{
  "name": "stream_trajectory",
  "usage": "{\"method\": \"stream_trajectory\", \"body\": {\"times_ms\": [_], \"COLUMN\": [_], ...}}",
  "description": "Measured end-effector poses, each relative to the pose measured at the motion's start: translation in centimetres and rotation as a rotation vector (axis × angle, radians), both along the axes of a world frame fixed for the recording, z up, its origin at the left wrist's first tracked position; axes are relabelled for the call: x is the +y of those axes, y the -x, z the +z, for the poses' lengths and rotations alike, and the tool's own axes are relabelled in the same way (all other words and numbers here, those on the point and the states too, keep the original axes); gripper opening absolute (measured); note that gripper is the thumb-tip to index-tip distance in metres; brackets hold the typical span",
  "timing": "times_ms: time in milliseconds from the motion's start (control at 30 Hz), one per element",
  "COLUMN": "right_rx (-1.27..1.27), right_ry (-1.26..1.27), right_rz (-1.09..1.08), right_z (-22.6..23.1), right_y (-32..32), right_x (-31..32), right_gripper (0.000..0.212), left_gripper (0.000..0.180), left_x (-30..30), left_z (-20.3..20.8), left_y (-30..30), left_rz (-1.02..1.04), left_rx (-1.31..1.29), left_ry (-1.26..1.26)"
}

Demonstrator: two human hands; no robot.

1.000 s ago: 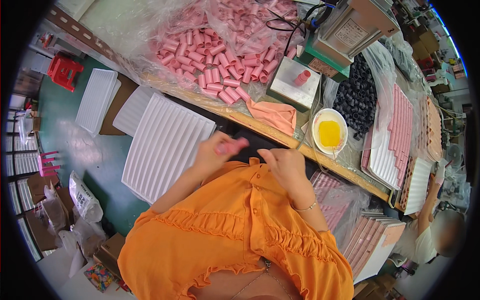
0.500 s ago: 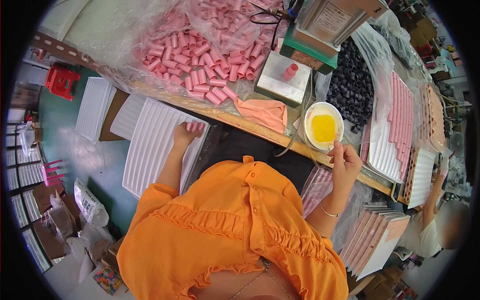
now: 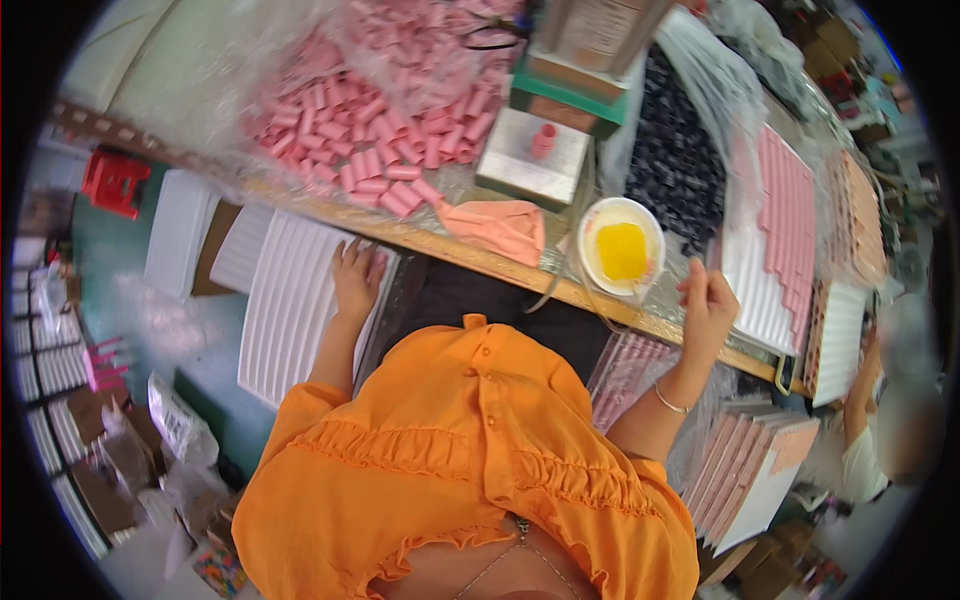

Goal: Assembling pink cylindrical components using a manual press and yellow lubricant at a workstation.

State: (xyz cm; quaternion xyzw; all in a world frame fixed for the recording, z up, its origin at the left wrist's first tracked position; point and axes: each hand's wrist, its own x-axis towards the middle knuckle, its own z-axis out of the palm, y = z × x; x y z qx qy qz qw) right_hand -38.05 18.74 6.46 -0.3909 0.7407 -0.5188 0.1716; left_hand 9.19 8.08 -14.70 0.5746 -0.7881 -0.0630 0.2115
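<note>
My left hand (image 3: 356,282) is over the white ribbed tray (image 3: 292,300) at the left, palm down with its fingers bent. A bit of pink tube (image 3: 378,262) shows at its thumb side, and the fingers hide the rest. To the right of the white bowl (image 3: 590,238) with yellow contents (image 3: 622,252), my right hand (image 3: 709,303) is raised, fingers curled and thumb close to the index finger. Whatever it may pinch is too blurred to make out. A reddish-pink piece (image 3: 543,142) stands upright on the metal block (image 3: 530,170) of a green press.
A heap of pink tubes (image 3: 370,150) covers the back of the bench, with a peach cloth (image 3: 495,230) at its edge. Dark caps (image 3: 675,150) and a tray of pink tubes (image 3: 785,235) lie at the right. Another person's arm (image 3: 862,395) shows at far right.
My right hand has moved from the bowl's rim to the right, away from it. My left hand has turned over the tray, now covering most of the pink tubes it held. The view has shifted slightly.
</note>
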Motion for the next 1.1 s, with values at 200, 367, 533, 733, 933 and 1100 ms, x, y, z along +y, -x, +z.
{"method": "stream_trajectory", "body": {"times_ms": [200,367,533,733,933,1100], "right_rx": [0.321,0.414,0.669,0.678,0.69,0.307], "right_ry": [-0.015,-0.108,-0.372,-0.344,-0.177,0.026], "right_rz": [-0.12,-0.004,0.113,0.05,-0.049,0.129], "right_z": [-2.7,-5.3,-7.0,-6.7,-5.5,-3.3], "right_y": [2.5,4.4,5.8,5.5,4.7,0.3], "right_x": [-2.5,-4.7,-6.1,-7.7,-7.3,-4.5], "right_gripper": [0.011,0.008,0.012,0.012,0.01,0.008], "left_gripper": [0.038,0.038,0.041,0.021,0.019,0.02], "left_x": [0.5,0.8,2.7,-0.8,-9.9,-13.1], "left_z": [-1.7,0.1,-1.0,10.4,17.0,16.5], "left_y": [-2.2,-2.4,-1.9,0.5,6.7,6.6], "left_rz": [-0.107,-0.008,0.408,0.195,-0.279,-0.435], "left_rx": [0.003,0.114,0.475,0.461,0.158,-0.005], "left_ry": [-0.141,0.036,0.028,0.3,0.129,-0.018]}}
